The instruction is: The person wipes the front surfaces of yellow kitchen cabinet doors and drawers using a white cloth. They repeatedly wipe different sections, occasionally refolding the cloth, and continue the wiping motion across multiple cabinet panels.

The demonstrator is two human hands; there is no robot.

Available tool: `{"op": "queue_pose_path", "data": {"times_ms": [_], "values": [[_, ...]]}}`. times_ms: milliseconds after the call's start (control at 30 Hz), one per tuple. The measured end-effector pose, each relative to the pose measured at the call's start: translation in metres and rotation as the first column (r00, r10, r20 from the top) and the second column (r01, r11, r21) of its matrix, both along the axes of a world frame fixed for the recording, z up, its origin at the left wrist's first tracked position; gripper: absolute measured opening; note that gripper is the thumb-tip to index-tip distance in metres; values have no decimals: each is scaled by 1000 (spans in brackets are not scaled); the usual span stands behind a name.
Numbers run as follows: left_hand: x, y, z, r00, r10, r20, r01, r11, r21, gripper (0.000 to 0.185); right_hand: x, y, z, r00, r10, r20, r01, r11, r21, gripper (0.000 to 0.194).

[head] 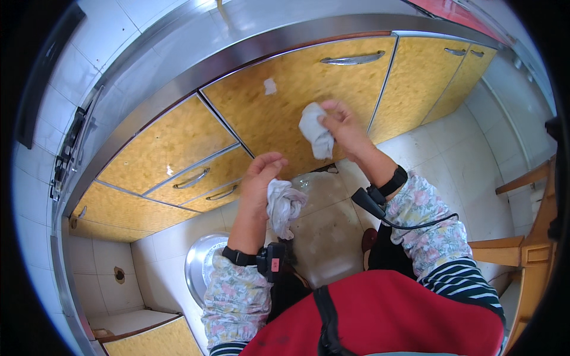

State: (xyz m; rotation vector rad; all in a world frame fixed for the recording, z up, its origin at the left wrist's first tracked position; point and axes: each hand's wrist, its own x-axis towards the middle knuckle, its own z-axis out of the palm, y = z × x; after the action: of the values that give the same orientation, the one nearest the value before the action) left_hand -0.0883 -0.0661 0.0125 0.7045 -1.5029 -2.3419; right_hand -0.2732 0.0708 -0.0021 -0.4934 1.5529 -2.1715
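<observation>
My left hand (263, 173) is curled around a crumpled, whitish cloth (285, 207), which hangs from the palm above the floor. Higher up, my right hand (344, 123) grips a folded white cloth (315, 131) between thumb and fingers. That cloth is in front of a yellow mottled cabinet door (289, 115); whether it touches the surface I cannot tell. A pale patch (270, 86) marks the same door, up and left of my right hand. A metal handle (354, 58) runs along the door's upper part.
A round metal basin (194, 267) stands on the tiled floor beside my left forearm. Drawers with handles (192, 179) are at the left, under a steel countertop edge (231, 51). Wooden furniture (530, 249) stands at the right. The floor looks wet near my feet.
</observation>
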Motion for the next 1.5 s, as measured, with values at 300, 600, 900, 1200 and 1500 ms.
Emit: {"op": "queue_pose_path", "data": {"times_ms": [300, 600, 900, 1200, 1500], "values": [[28, -5, 31, 986, 145, -78, -135, 983, 123, 24, -33, 5, 34, 695, -431, -575, 409, 895, -176, 24], [71, -4, 57, 925, 377, -49, -357, 906, 229, 25, 19, -69, -2, 332, 46, -942, 331, 930, 162, 28], [63, -13, 42, 929, 370, -29, -353, 906, 236, 25, -15, -35, 58, 288, -503, -815, 571, 773, -276, 32], [63, -13, 31, 977, 175, -123, -148, 969, 200, 21, 13, -96, 45, 181, -354, -917, 378, 886, -268, 32], [72, -16, 37, 973, 187, -135, -154, 962, 225, 21, 38, -106, 36, 64, -223, -973, 353, 917, -187, 18]]}}
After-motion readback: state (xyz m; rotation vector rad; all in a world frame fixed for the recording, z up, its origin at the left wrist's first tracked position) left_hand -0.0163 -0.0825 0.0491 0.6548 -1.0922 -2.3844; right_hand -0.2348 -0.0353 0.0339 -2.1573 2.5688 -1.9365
